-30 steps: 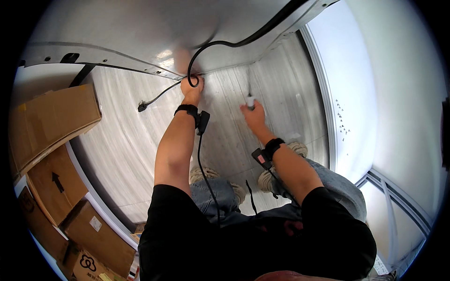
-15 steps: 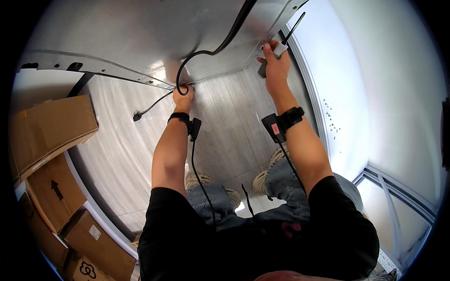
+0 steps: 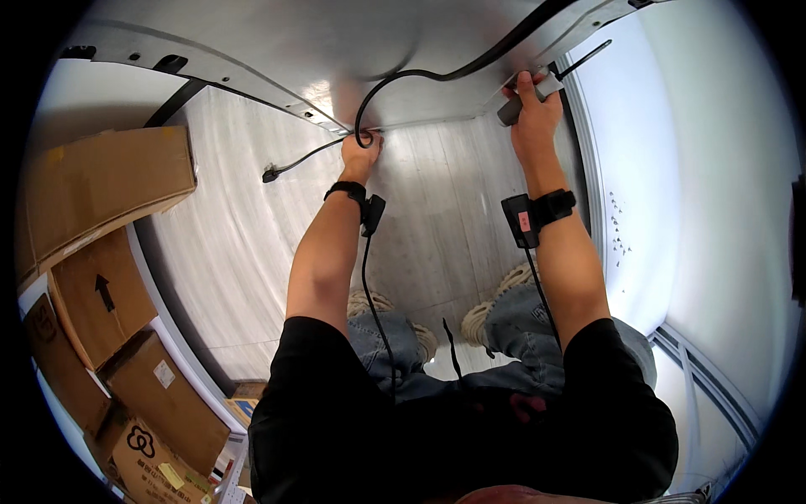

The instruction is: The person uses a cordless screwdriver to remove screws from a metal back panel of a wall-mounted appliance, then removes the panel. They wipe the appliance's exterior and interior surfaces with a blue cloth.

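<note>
My left hand (image 3: 361, 151) is closed at the lower edge of a large shiny metal panel (image 3: 457, 97); its fingertips are hidden, so what it grips is unclear. A thick black power cord (image 3: 437, 76) hangs down the panel and curls in a loop over this hand. From beside the hand, a thinner length runs left to a black plug (image 3: 269, 175) lying on the floor. In my right hand (image 3: 537, 118), near the panel's right corner, is a screwdriver (image 3: 514, 109) with a grey handle. Its dark shaft points up and right, away from the panel.
Cardboard boxes (image 3: 101, 197) are stacked along the left side, one jutting towards the panel. A white wall-like surface (image 3: 646, 168) with a metal frame (image 3: 590, 168) stands close on my right. My feet are on the pale wood-look floor (image 3: 420, 218). Thin cables hang from both wrist straps.
The panel, boxes and both hands sit farther right and mostly higher in the picture, as the view has shifted. Against the panel, both hands hold nearly the same places.
</note>
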`<action>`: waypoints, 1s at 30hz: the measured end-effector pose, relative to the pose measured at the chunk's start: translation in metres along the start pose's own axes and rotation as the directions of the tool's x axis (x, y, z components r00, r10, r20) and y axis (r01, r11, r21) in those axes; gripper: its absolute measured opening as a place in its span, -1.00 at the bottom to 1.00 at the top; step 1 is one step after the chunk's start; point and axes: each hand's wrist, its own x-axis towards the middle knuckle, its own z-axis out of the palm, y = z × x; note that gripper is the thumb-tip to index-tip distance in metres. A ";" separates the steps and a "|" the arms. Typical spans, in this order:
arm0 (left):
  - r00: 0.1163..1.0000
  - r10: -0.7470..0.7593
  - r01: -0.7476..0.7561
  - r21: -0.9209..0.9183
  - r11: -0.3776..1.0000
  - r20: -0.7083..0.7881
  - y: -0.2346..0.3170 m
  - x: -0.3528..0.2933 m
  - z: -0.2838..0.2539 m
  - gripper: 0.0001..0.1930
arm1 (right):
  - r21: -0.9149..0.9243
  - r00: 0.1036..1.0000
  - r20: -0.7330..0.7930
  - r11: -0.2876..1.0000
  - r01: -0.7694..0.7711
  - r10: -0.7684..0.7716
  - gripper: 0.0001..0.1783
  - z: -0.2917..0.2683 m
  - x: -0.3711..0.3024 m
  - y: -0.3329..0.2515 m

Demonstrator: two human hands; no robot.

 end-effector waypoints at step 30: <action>0.949 0.274 -0.168 -0.486 0.858 0.155 0.253 -0.208 -0.264 -0.88 | -0.020 0.991 -0.058 0.992 -0.124 0.122 -0.84 0.001 -0.010 -0.017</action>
